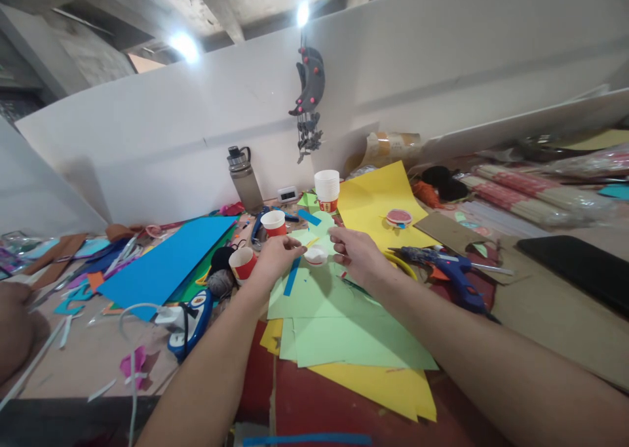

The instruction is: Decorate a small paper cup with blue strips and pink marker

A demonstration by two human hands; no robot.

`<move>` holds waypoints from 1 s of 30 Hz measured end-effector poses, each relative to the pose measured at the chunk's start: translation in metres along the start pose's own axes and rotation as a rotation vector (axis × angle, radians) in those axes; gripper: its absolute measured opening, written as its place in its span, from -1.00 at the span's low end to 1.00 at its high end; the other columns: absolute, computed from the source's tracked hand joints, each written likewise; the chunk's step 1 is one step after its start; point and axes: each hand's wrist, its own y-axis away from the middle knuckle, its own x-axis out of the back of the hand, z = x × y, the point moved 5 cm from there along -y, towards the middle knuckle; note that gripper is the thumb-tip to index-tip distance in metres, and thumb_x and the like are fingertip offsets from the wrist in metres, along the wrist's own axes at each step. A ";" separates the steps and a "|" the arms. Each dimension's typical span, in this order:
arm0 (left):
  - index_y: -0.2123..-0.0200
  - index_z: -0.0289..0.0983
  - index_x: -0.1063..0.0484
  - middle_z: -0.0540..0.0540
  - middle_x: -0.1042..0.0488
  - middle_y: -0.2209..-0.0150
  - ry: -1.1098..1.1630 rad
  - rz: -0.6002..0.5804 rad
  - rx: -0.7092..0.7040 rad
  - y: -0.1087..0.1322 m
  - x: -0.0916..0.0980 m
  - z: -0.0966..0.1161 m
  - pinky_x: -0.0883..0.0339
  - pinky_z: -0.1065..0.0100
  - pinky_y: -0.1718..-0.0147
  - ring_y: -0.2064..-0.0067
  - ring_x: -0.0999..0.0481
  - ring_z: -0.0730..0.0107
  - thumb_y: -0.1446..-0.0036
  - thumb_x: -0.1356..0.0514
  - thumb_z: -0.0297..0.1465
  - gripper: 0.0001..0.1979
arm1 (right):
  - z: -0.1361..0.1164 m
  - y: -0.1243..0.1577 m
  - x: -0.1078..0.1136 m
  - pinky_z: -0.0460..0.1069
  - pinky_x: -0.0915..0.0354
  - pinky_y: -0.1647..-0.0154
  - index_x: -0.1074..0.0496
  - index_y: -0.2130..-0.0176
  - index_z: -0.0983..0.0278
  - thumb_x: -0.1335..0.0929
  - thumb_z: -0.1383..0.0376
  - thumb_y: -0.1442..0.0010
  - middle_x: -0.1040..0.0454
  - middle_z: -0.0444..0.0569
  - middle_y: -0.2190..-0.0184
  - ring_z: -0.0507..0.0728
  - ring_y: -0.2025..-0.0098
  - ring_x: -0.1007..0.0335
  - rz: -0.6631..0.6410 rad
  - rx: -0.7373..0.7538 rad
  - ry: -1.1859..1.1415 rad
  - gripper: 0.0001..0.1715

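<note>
My left hand [281, 258] is closed in a pinch, with a thin yellow strip [312, 242] at its fingertips. Just below the strip, a small white round piece [316, 255], possibly a cut cup bottom, rests on light green paper [329, 296]. On its other side my right hand [361, 253] hovers with fingers curled but apart, and nothing shows in them. Two red and white paper cups stand left of my left hand, one upright [274, 224] and one tilted [242, 265]. A blue strip [293, 276] lies under my left wrist.
A blue glue gun [455, 273] lies right of my right forearm, near a black phone-like slab [580, 267]. Stacked cups [327, 190] and a bottle [244, 179] stand at the back. Blue card [170, 263] and a power strip [191, 322] lie left.
</note>
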 end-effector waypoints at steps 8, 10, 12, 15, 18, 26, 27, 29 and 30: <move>0.44 -0.29 -0.57 -0.06 -0.49 0.55 0.066 -0.093 0.025 0.000 -0.009 -0.006 -0.17 0.42 0.53 0.53 -0.37 0.44 0.11 -0.26 -0.31 -0.82 | 0.005 -0.004 0.001 -0.20 0.21 0.75 -0.11 0.56 0.25 -0.37 0.41 0.14 -0.08 -0.29 0.67 -0.14 0.69 0.13 -0.018 -0.027 0.042 -0.70; 0.42 -0.33 -0.55 -0.05 -0.44 0.59 0.236 -0.158 0.074 0.002 -0.014 -0.005 -0.12 0.44 0.60 0.60 -0.29 0.53 0.11 -0.28 -0.26 -0.76 | 0.006 -0.004 0.001 -0.20 0.20 0.76 -0.12 0.55 0.25 -0.37 0.40 0.12 -0.08 -0.29 0.66 -0.14 0.69 0.12 -0.018 -0.029 0.039 -0.72; 0.43 -0.36 -0.51 -0.08 -0.46 0.51 0.458 -0.228 0.099 0.004 -0.020 0.002 -0.14 0.47 0.60 0.60 -0.28 0.58 0.12 -0.30 -0.23 -0.72 | 0.006 -0.003 0.000 -0.19 0.20 0.76 -0.13 0.55 0.25 -0.37 0.38 0.11 -0.09 -0.29 0.66 -0.14 0.70 0.13 -0.018 -0.028 0.032 -0.73; 0.43 -0.37 -0.46 -0.09 -0.46 0.49 0.691 -0.250 0.099 0.007 -0.025 0.011 -0.19 0.49 0.56 0.55 -0.34 0.59 0.15 -0.34 -0.22 -0.68 | 0.007 0.000 -0.003 -0.19 0.19 0.76 -0.13 0.54 0.25 -0.37 0.37 0.10 -0.09 -0.30 0.66 -0.14 0.69 0.13 -0.027 -0.028 0.018 -0.73; 0.47 -0.36 -0.40 -0.03 -0.42 0.56 0.774 -0.193 0.092 0.007 -0.027 0.012 -0.17 0.51 0.57 0.56 -0.34 0.59 0.16 -0.35 -0.23 -0.68 | 0.008 0.004 -0.006 -0.19 0.19 0.77 -0.12 0.54 0.24 -0.37 0.36 0.11 -0.10 -0.29 0.67 -0.13 0.69 0.10 -0.042 -0.034 0.015 -0.72; 0.56 -0.35 -0.37 0.00 -0.37 0.63 0.734 -0.129 0.093 0.008 -0.022 0.012 -0.10 0.49 0.61 0.62 -0.26 0.62 0.12 -0.31 -0.23 -0.70 | 0.008 0.007 -0.010 -0.19 0.15 0.76 -0.21 0.51 0.26 -0.41 0.30 0.13 -0.14 -0.28 0.70 -0.12 0.69 0.04 -0.091 -0.011 0.053 -0.74; 0.56 -0.35 -0.37 -0.01 -0.38 0.62 0.731 -0.127 0.092 0.008 -0.021 0.013 -0.10 0.49 0.61 0.62 -0.26 0.62 0.12 -0.31 -0.23 -0.70 | 0.008 0.006 -0.009 -0.19 0.15 0.76 -0.23 0.50 0.26 -0.42 0.29 0.13 -0.15 -0.28 0.71 -0.12 0.69 0.03 -0.088 -0.009 0.061 -0.75; 0.57 -0.35 -0.37 -0.02 -0.40 0.60 0.732 -0.122 0.092 0.008 -0.019 0.013 -0.10 0.49 0.61 0.61 -0.26 0.62 0.13 -0.31 -0.24 -0.71 | 0.008 0.005 -0.008 -0.19 0.14 0.76 -0.26 0.49 0.26 -0.42 0.28 0.13 -0.15 -0.29 0.72 -0.12 0.70 0.04 -0.079 -0.004 0.087 -0.76; 0.57 -0.35 -0.37 -0.02 -0.40 0.60 0.732 -0.119 0.096 0.007 -0.019 0.013 -0.10 0.50 0.62 0.61 -0.27 0.62 0.13 -0.32 -0.24 -0.71 | 0.008 0.005 -0.007 -0.19 0.14 0.76 -0.27 0.48 0.26 -0.42 0.28 0.13 -0.14 -0.29 0.72 -0.12 0.71 0.04 -0.073 0.002 0.103 -0.77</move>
